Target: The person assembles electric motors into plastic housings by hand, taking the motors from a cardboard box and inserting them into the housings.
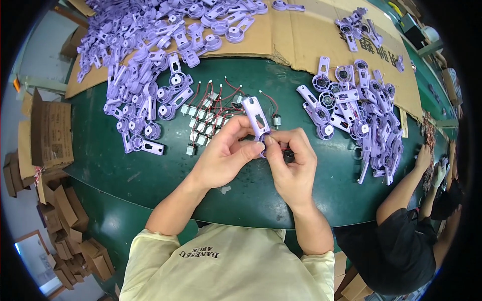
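Note:
A light-purple plastic housing [253,113], long and flat with a slot and a round lower end, is held up over the table. My left hand [226,158] grips its side between thumb and fingers. My right hand [291,163] is closed, its thumb and fingertip pinching at the round end, most of which the fingers hide. Something small and dark with a bit of red wire [287,150] shows by the right fingers; its kind is unclear. Beyond my left hand lie several small silver motors [203,126] with red leads. One separate motor [276,120] lies beyond my right hand.
A large heap of purple housings [145,55] spreads over cardboard [246,47] at the far left. Another pile [364,113], with dark parts inside the rings, lies right on the green table [165,173]. Cardboard boxes [52,130] stand left. A co-worker's arm [401,188] reaches in at right.

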`<move>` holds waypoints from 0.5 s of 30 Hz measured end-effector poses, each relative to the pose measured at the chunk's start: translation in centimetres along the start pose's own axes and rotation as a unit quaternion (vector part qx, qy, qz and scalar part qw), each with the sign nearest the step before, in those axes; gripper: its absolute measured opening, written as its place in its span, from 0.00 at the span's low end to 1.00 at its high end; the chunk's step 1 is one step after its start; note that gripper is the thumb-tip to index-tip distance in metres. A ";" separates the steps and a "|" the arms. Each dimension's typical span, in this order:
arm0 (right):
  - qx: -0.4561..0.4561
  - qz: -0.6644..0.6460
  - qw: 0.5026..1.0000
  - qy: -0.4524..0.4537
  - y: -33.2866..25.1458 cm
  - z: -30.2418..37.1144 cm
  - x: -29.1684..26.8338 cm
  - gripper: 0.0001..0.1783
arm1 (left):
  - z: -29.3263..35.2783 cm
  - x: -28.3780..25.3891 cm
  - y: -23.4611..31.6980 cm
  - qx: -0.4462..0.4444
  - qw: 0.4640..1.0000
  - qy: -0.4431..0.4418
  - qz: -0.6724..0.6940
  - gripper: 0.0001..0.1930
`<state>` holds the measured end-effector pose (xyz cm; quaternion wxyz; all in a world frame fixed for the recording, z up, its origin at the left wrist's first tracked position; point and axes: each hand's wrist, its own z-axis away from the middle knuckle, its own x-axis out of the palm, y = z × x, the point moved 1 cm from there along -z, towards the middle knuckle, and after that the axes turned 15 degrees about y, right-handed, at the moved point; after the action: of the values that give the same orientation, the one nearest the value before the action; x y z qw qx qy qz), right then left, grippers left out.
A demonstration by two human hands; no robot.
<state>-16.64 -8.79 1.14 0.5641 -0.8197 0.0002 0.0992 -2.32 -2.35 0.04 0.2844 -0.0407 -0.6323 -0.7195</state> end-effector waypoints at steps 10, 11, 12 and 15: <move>0.015 0.024 1.000 0.002 0.1 -0.2 0.0 0.03 | -0.2 0.3 -0.5 0.044 0.999 -0.012 -0.007 0.16; 0.019 0.020 1.000 -0.003 0.2 -0.2 0.0 0.03 | -0.2 0.3 -0.5 0.040 0.999 -0.009 -0.008 0.17; 0.022 0.015 1.000 -0.007 0.3 -0.2 -0.1 0.03 | -0.2 0.3 -0.5 0.037 0.999 -0.006 -0.009 0.17; 0.029 0.007 0.999 -0.017 0.0 -0.4 -0.3 0.04 | -0.1 0.2 -0.5 0.036 0.999 0.003 -0.010 0.17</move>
<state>-16.88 -9.23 1.33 0.5871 -0.8011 -0.0009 0.1165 -2.67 -2.53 -0.40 0.2801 -0.0217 -0.6573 -0.6993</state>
